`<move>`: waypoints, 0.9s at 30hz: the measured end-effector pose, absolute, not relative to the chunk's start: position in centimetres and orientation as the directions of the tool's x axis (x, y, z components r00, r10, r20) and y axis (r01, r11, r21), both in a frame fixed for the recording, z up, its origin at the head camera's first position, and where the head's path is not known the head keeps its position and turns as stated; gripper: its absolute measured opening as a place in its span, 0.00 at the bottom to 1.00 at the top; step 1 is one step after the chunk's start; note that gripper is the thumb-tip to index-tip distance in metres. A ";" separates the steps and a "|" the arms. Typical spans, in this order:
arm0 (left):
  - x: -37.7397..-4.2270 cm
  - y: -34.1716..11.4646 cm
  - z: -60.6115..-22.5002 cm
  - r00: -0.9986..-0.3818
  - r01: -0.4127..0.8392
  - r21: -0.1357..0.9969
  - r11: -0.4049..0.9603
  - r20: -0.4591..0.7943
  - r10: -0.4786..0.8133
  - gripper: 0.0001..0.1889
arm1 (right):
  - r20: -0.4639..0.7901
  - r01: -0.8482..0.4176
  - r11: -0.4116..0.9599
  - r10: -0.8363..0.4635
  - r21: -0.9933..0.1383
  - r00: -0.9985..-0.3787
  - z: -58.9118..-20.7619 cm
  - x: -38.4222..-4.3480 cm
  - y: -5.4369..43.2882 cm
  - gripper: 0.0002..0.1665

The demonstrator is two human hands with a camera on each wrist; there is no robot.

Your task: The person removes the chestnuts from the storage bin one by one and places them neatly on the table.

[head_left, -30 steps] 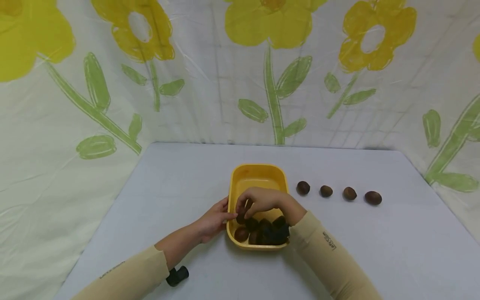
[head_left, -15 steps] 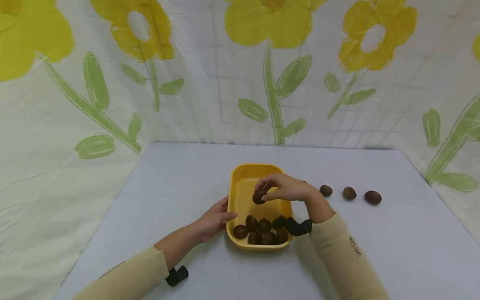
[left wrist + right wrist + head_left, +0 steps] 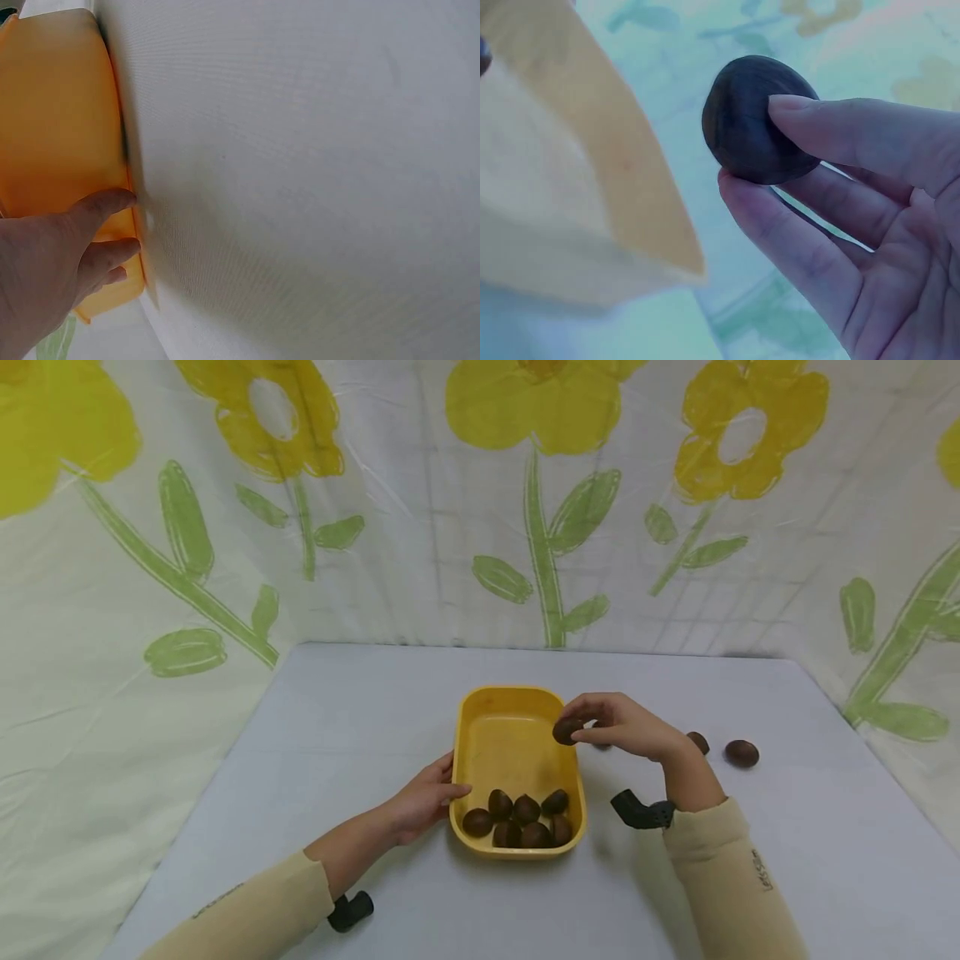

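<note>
My right hand (image 3: 628, 727) pinches a dark brown chestnut (image 3: 742, 127) between thumb and fingertips, over the right rim of a yellow tray (image 3: 510, 756). In the right wrist view the tray's wall (image 3: 630, 150) is to the left of the chestnut. My left hand (image 3: 422, 802) grips the tray's left side, thumb over the rim. The left wrist view has its fingers (image 3: 105, 259) against the outer wall, down near the table. Several chestnuts (image 3: 527, 810) lie grouped at the tray's near end.
Right of the tray, loose chestnuts (image 3: 742, 753) lie in a row on the white table (image 3: 360, 718); my right hand partly covers the row. Black wrist devices (image 3: 641, 810) stick out at both wrists. A flower-printed cloth (image 3: 405, 527) hangs behind the table.
My right hand has picked a chestnut out of the near part of the tray and carried it up and rightward to the right rim. The left hand has stayed on the tray.
</note>
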State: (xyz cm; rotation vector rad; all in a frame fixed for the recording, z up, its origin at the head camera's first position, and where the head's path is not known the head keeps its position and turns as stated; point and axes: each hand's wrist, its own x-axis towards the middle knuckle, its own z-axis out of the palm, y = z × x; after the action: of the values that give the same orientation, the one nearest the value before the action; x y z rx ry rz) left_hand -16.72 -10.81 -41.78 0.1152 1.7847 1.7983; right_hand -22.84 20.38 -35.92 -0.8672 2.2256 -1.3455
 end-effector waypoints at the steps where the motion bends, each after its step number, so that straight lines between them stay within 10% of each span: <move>1: -16.7 -10.8 -41.8 -0.819 -0.345 0.935 0.080 -0.342 0.461 0.34 | -0.022 -0.297 0.358 -0.670 -0.885 -0.742 -36.0 -22.7 20.7 0.17; 27: -16.8 -10.9 -42.1 -0.818 -0.345 0.935 0.079 -0.341 0.464 0.35 | -0.264 -0.071 0.531 -0.529 -0.845 -0.807 -41.9 -20.8 26.4 0.20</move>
State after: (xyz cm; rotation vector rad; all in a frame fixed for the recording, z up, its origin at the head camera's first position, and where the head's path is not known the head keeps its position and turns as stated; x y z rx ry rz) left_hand -16.81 -10.88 -42.07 0.1174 1.7824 1.7992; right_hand -20.77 26.35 -41.91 -0.4864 2.2739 -1.2230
